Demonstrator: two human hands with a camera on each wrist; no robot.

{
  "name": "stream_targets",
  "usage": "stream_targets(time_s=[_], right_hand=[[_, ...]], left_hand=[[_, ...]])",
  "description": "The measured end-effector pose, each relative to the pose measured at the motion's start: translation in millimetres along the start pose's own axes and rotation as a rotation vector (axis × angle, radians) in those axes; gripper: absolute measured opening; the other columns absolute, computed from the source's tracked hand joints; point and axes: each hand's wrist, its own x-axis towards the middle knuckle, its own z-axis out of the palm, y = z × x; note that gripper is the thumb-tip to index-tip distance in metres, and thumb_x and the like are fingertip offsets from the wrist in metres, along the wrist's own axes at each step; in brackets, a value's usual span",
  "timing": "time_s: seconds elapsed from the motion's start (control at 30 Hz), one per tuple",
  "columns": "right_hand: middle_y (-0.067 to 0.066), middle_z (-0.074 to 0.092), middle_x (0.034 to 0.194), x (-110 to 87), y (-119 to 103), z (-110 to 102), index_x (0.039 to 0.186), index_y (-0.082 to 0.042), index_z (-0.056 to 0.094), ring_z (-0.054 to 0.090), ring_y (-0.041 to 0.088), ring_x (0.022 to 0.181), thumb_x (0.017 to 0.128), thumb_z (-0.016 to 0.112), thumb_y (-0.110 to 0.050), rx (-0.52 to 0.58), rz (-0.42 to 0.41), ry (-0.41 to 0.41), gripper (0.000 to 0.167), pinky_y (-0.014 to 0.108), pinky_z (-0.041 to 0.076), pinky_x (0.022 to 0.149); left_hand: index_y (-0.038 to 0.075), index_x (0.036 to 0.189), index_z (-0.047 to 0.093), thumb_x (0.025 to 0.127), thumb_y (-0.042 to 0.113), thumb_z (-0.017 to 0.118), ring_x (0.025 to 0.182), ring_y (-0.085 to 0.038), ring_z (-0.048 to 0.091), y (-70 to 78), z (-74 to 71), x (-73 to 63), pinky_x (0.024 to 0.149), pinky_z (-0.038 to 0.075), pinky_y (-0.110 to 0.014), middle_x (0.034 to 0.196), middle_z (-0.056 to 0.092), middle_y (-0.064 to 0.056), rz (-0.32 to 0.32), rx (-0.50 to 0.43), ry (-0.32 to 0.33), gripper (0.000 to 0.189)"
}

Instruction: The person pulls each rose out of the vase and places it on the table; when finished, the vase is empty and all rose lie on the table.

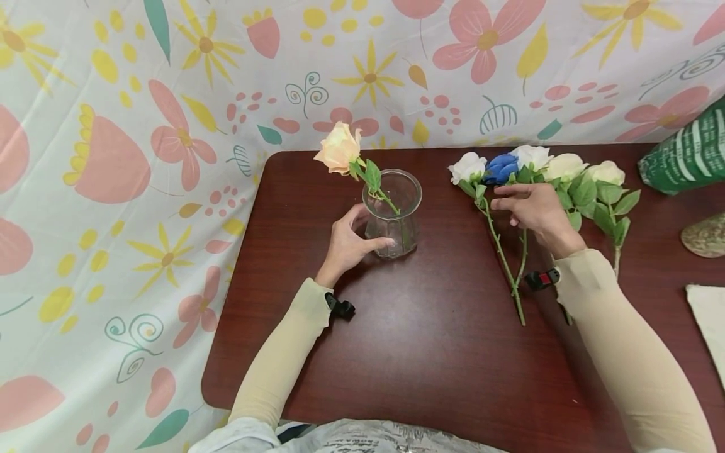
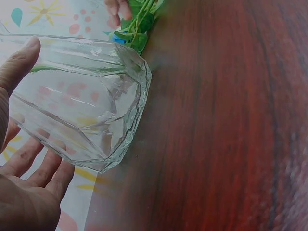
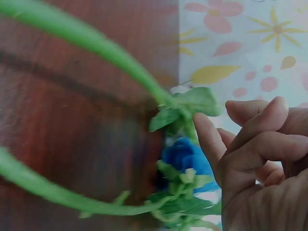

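My left hand [image 1: 350, 242] grips a clear glass vase [image 1: 403, 236], its thumb on the near side and its fingers round the left. A peach rose [image 1: 340, 149] leans left in the vase, bloom above the rim and stem inside. In the left wrist view, the faceted glass vase [image 2: 82, 103] lies between thumb and fingers. My right hand [image 1: 535, 211] hovers over the laid-out roses, closest to a blue rose [image 1: 501, 168] and a white rose [image 1: 469, 167]. In the right wrist view, its fingertips are near the leaves [image 3: 197, 101], with no stem seen between them; contact is unclear.
Further white and cream roses [image 1: 605, 173] lie to the right of the blue one. A green patterned object [image 1: 688, 151] and a rounded, brownish object [image 1: 705, 237] stand at the right edge, above a pale cloth-like sheet [image 1: 708, 314]. A flowered curtain [image 1: 170, 189] borders the dark wooden table [image 1: 430, 352].
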Motion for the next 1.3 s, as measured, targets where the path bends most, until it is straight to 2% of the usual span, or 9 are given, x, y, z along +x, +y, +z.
stream_targets(time_s=[0.1, 0.23, 0.37, 0.6, 0.87, 1.1, 1.3], right_hand=[[-0.03, 0.073, 0.081, -4.4, -8.3, -1.8, 0.136, -0.013, 0.073, 0.056, -0.002, 0.05, 0.102, 0.078, -0.029, 0.017, -0.012, 0.011, 0.038, 0.021, 0.048, 0.047], [-0.029, 0.074, 0.085, -11.0, -21.3, -3.3, 0.134, -0.018, 0.075, 0.058, 0.002, 0.05, 0.101, 0.081, -0.034, 0.014, -0.035, 0.016, 0.038, 0.022, 0.045, 0.044], [-0.026, 0.077, 0.086, -17.2, -36.5, -2.7, 0.135, -0.019, 0.075, 0.058, 0.005, 0.05, 0.099, 0.082, -0.037, 0.011, -0.063, 0.006, 0.041, 0.023, 0.044, 0.045], [-0.023, 0.076, 0.084, -33.2, -67.8, 6.5, 0.127, -0.023, 0.079, 0.055, 0.005, 0.048, 0.096, 0.086, -0.031, 0.051, -0.143, 0.012, 0.033, 0.02, 0.043, 0.048], [-0.018, 0.074, 0.074, -54.3, -101.7, 23.8, 0.128, -0.019, 0.079, 0.053, 0.011, 0.048, 0.097, 0.085, -0.025, 0.063, -0.253, -0.023, 0.033, 0.025, 0.041, 0.048], [-0.019, 0.077, 0.08, -64.7, -127.4, 41.1, 0.128, -0.012, 0.08, 0.054, 0.011, 0.045, 0.096, 0.083, -0.016, 0.012, -0.364, -0.044, 0.032, 0.025, 0.042, 0.045], [-0.013, 0.081, 0.085, -67.9, -145.5, 54.9, 0.127, -0.016, 0.081, 0.058, 0.013, 0.046, 0.097, 0.082, -0.016, -0.055, -0.406, -0.076, 0.03, 0.026, 0.046, 0.046]], left_hand=[[0.002, 0.145, 0.065, 0.078, 0.014, 0.1, 0.135, -0.035, 0.069, -0.6, 0.3, 0.2, 0.121, 0.054, -0.05, 0.142, 0.072, -0.02, 0.009, 0.005, 0.005, 0.077], [0.003, 0.144, 0.065, 0.078, 0.015, 0.1, 0.136, -0.034, 0.069, -1.4, 0.0, 0.1, 0.121, 0.054, -0.05, 0.142, 0.072, -0.019, 0.013, 0.008, 0.006, 0.076], [0.003, 0.145, 0.065, 0.078, 0.015, 0.1, 0.136, -0.034, 0.068, -2.2, -0.2, 0.0, 0.121, 0.054, -0.05, 0.143, 0.071, -0.019, 0.013, 0.002, 0.001, 0.076], [0.002, 0.143, 0.065, 0.078, 0.015, 0.1, 0.135, -0.035, 0.069, -2.9, -0.1, 0.5, 0.121, 0.054, -0.051, 0.142, 0.071, -0.021, 0.013, -0.003, 0.001, 0.075], [0.002, 0.144, 0.065, 0.078, 0.014, 0.1, 0.136, -0.036, 0.068, -2.9, 0.3, 0.2, 0.122, 0.053, -0.052, 0.143, 0.07, -0.023, 0.014, -0.005, 0.002, 0.076], [0.0, 0.144, 0.065, 0.078, 0.013, 0.1, 0.135, -0.037, 0.068, -2.6, 0.5, 0.8, 0.121, 0.053, -0.053, 0.143, 0.07, -0.025, 0.022, -0.021, 0.003, 0.076], [0.003, 0.144, 0.065, 0.078, 0.013, 0.1, 0.134, -0.036, 0.069, -2.3, 0.2, 0.3, 0.121, 0.054, -0.053, 0.142, 0.071, -0.024, 0.014, -0.025, 0.006, 0.075]])
